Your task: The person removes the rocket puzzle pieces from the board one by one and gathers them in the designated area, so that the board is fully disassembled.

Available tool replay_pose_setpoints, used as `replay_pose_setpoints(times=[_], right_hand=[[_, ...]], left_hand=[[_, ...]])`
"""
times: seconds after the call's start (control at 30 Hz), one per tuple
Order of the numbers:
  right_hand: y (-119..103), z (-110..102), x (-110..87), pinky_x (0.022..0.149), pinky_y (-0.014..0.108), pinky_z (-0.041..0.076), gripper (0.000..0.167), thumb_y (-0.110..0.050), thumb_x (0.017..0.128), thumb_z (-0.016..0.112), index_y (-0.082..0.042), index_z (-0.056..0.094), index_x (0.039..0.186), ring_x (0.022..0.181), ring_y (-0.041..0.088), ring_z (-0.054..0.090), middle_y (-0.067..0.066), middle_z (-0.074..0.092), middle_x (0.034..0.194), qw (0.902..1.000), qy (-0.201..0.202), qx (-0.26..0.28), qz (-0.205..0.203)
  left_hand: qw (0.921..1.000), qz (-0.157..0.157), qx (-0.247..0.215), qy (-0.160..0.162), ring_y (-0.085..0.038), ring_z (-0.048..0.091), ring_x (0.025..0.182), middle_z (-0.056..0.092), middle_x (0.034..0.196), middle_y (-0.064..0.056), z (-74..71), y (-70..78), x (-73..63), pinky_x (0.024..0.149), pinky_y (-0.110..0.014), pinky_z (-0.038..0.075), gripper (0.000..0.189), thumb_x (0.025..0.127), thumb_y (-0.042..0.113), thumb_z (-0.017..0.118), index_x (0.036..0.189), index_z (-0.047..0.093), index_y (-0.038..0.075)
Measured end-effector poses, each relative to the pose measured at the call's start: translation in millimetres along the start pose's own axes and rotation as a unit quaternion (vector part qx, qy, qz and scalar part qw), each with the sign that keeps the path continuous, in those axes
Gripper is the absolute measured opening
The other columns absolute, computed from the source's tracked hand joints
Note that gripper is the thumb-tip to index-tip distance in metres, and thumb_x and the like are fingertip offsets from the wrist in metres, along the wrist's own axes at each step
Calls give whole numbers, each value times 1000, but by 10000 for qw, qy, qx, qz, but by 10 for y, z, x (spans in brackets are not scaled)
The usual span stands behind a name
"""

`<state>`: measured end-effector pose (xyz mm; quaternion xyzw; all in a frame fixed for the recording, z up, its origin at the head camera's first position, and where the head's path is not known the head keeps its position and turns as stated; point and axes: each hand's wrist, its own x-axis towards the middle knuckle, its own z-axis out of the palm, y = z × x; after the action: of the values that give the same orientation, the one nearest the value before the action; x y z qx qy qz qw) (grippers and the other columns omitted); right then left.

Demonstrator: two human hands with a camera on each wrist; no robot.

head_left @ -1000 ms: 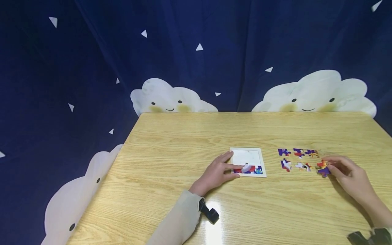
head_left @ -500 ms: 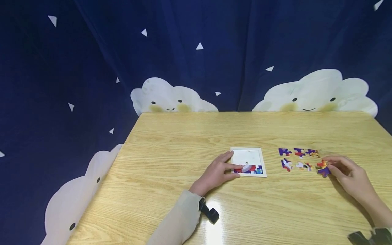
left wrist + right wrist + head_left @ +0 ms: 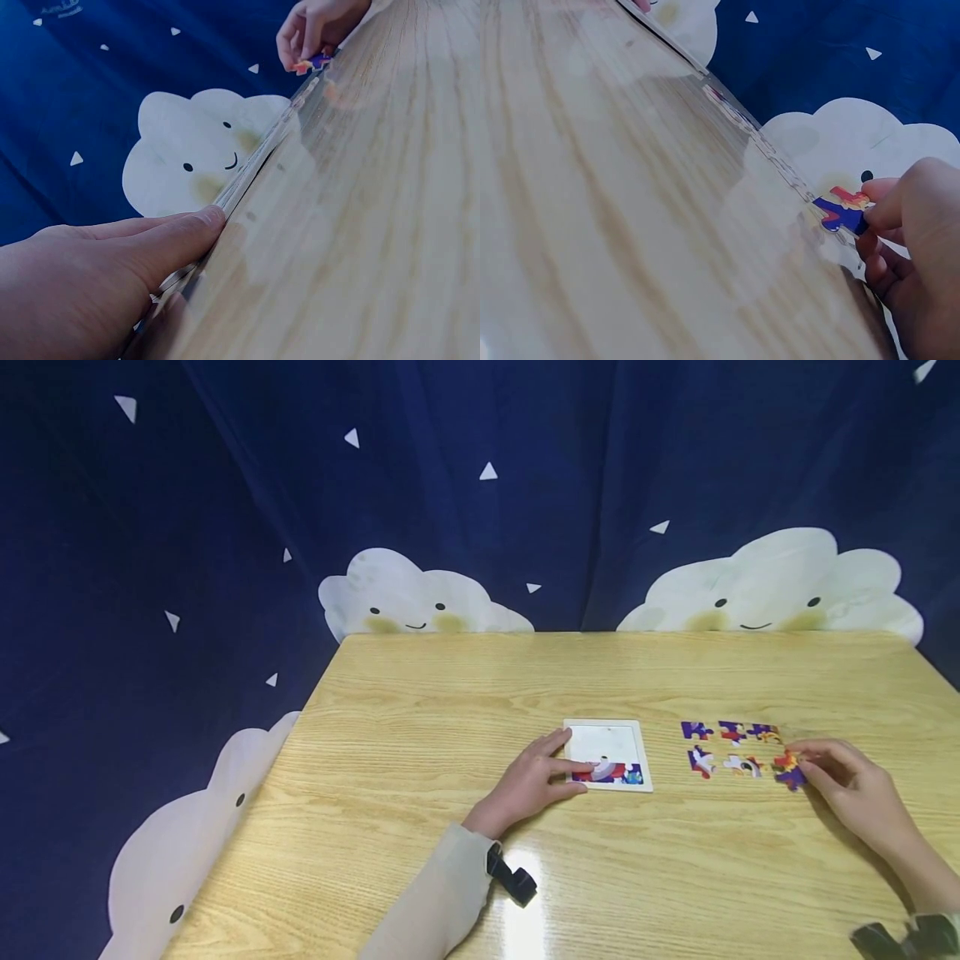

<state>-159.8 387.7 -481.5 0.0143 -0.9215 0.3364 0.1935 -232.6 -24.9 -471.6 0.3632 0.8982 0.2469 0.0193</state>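
Observation:
My left hand [image 3: 534, 781] rests at the left side of a white puzzle tray [image 3: 646, 752], fingers spread over its edge. A strip of coloured puzzle pieces [image 3: 618, 773] fills the tray's bottom row; above it the board is bare white. My right hand [image 3: 862, 789] pinches a purple, red and yellow puzzle piece [image 3: 841, 210] between thumb and index finger, tilted up at the right end of the loose pieces. In the left wrist view the thumb [image 3: 202, 225] lies along the tray's edge.
Between tray and right hand, loose puzzle pieces lie in two rows, among them a purple one [image 3: 696, 731] and a white and purple one [image 3: 702, 762]. The wooden table [image 3: 420, 735] ends at a dark blue curtain [image 3: 450, 443] with clouds.
The pinched puzzle piece has turned and lifted slightly in my right hand's fingers. My left hand stays where it was on the tray.

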Motion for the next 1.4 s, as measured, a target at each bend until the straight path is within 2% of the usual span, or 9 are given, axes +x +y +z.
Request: replay_pose_setpoints(times=[0.3,0.6,0.67,0.73,0.83,0.87,1.13,1.3,1.4], right_hand=[[52,-13,38,67,-4,36,21,-1,96,57,4,61,116,84,-29,38,-43,42,93,9998,-95,-172,-72],[66,-4,65,61,2,36,22,0,95,59,2,63,116,82,-28,35,-44,37,97,9987,-301,-405,-110],[58,-1,69,61,2,35,22,1,95,58,2,63,116,83,-29,33,-32,48,100,9983,-362,-449,-122],[47,-1,74,61,3,34,21,2,95,57,4,63,115,85,-30,30,-10,59,103,9979,-437,-459,-117],[25,4,77,62,4,33,21,4,95,56,6,62,115,88,-32,25,25,58,107,9973,-521,-503,-82],[20,7,77,62,5,32,21,4,95,56,6,62,115,89,-32,23,29,57,108,9971,-545,-523,-69],[-4,34,70,58,9,30,17,10,89,61,3,64,104,79,-22,27,17,54,92,9963,-287,-725,-368],[1,26,43,57,9,31,15,7,92,59,5,62,106,76,-19,29,13,53,93,9973,-294,-639,-233],[21,1,36,57,9,33,16,-3,96,59,5,60,110,74,-17,34,-6,54,90,9983,-339,-472,64]], left_hand=[[10000,-2,30,5,-22,29,151,34,160,-9,5,-5,0,124,-42,28,34,92,40,66,125,67,33],[10000,-28,24,14,-22,29,150,34,160,-9,6,-5,-1,124,-42,28,35,91,40,67,125,67,33],[10000,-24,10,16,-22,29,151,34,160,-9,5,-6,0,124,-42,28,35,91,40,67,125,67,33],[10000,-17,6,16,-22,28,151,34,160,-9,4,-7,1,124,-43,28,35,91,41,67,125,67,33],[10000,-41,-24,-6,-22,28,151,33,160,-8,2,-7,3,124,-43,28,35,91,42,66,125,67,33],[10000,-48,-37,-13,-22,28,151,33,160,-8,2,-7,3,124,-43,28,35,91,42,66,125,67,33],[10000,-36,-27,-1,-22,28,151,33,160,-9,-8,1,0,124,-42,27,35,91,41,66,126,66,33],[10000,-10,-54,-12,-22,28,151,32,160,-9,-5,5,-9,124,-43,27,36,91,41,66,126,66,32],[10000,55,24,21,-23,29,151,33,160,-9,3,1,-7,124,-43,28,36,92,41,66,126,66,32]])
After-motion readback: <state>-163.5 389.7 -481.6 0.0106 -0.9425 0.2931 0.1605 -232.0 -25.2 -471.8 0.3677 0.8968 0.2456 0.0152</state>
